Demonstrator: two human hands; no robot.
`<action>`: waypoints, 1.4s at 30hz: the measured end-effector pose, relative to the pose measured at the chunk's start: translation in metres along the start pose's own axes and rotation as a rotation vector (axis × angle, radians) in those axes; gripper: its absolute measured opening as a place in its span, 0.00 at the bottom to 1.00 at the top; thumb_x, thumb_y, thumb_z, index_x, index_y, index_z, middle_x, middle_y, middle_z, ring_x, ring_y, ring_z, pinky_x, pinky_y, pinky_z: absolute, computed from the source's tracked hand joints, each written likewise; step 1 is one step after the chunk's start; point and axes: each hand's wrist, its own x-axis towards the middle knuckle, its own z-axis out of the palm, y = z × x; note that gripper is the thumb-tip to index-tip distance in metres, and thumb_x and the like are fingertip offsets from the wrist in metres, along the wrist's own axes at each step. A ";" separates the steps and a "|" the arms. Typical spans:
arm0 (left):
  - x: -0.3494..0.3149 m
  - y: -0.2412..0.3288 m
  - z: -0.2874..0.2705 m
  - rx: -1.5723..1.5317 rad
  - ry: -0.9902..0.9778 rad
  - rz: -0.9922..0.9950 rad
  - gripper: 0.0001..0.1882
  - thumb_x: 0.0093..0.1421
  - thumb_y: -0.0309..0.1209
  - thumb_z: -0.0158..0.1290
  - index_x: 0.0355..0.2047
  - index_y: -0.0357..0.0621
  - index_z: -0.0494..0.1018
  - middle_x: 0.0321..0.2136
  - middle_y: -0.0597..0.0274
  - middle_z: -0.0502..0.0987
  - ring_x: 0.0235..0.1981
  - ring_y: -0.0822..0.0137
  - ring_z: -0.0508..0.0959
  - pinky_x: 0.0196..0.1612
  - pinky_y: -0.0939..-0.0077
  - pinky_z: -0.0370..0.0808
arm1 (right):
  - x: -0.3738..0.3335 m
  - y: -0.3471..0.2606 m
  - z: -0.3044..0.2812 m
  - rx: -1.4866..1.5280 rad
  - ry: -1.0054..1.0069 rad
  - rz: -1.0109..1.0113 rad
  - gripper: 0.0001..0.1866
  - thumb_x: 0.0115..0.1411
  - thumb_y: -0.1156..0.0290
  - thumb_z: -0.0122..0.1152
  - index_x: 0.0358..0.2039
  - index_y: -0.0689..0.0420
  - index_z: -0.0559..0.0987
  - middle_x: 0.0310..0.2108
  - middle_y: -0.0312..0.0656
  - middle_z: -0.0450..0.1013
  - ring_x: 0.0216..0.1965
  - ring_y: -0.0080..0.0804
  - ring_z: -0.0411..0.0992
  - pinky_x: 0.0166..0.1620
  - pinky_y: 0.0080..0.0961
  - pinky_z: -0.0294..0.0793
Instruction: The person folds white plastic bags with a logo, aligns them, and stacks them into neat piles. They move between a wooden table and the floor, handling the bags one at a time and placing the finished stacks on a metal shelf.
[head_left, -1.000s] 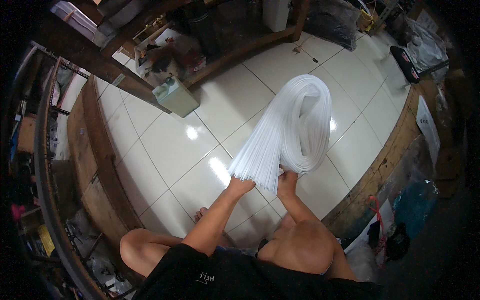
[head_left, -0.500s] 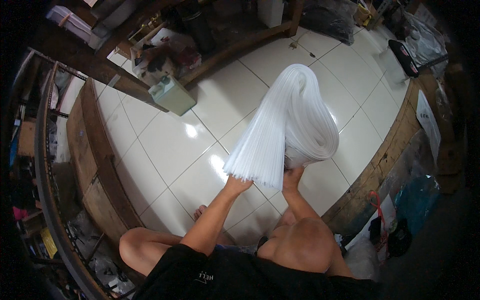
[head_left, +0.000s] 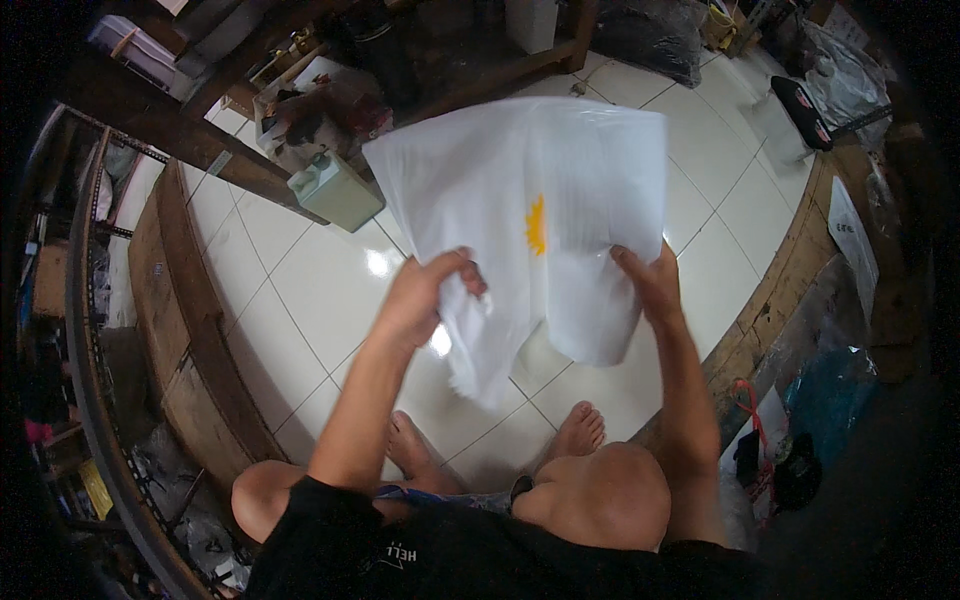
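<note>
Left grip [head_left: 418, 297] and right grip [head_left: 657, 285] have parted, holding white sheets [head_left: 465, 195] spread.

The white sheets [head_left: 600, 180] in the left hand [head_left: 418, 293] look smooth, plastic-like. The tiled floor [head_left: 310, 300] below that hand is glossy, the jug [head_left: 348, 197] beyond matt plastic.

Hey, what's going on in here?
A barefoot person is holding white sheeting spread out above the tiled floor. The left hand grips its left part and the right hand its right edge, thumb on top. A yellow mark shows near the middle. The sheeting is blurred, so its material is hard to tell. Beyond it, to the left, stands a pale jerrycan.
</note>
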 end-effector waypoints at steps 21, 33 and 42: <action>0.084 -0.093 -0.155 -0.182 0.258 -0.604 0.09 0.65 0.33 0.45 0.30 0.42 0.63 0.19 0.66 0.64 0.21 0.65 0.67 0.33 0.64 0.73 | 0.014 0.110 0.101 -1.363 -0.978 -0.822 0.05 0.55 0.65 0.56 0.31 0.46 0.79 0.32 0.33 0.75 0.49 0.33 0.71 0.68 0.49 0.50; 0.082 -0.094 -0.160 -0.182 0.257 -0.572 0.07 0.67 0.32 0.43 0.35 0.41 0.64 0.19 0.66 0.63 0.20 0.69 0.66 0.31 0.66 0.73 | 0.072 0.076 -0.061 -1.277 -0.621 -0.463 0.13 0.55 0.64 0.59 0.40 0.54 0.79 0.39 0.45 0.74 0.49 0.42 0.70 0.65 0.43 0.56; 0.062 -0.102 -0.169 -0.167 0.142 -0.376 0.10 0.64 0.34 0.49 0.38 0.40 0.67 0.27 0.62 0.71 0.30 0.65 0.73 0.41 0.66 0.74 | 0.090 0.120 -0.133 -0.634 -0.039 0.524 0.39 0.56 0.53 0.66 0.61 0.63 0.64 0.50 0.57 0.70 0.51 0.47 0.71 0.52 0.39 0.71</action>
